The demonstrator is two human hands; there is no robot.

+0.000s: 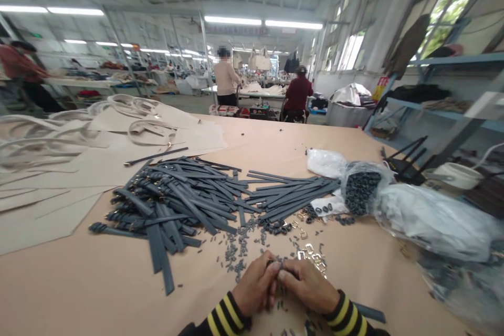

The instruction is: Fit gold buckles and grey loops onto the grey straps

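My left hand and my right hand meet at the near middle of the table, both with fingers closed. Between their fingertips is a small dark piece, mostly hidden. A dark strap sticks out beyond my right wrist. Small dark bits are scattered just past my left hand. Gold buckles lie beyond my right hand, near some dark loops. Farther left is a big pile of dark straps, some with gold ends. More flat straps fan out beside that pile.
Beige panels with looped handles cover the table's left side. At the right are a bag of black loops and large clear plastic bags. Shelves stand beyond the right edge. Several people work in the background.
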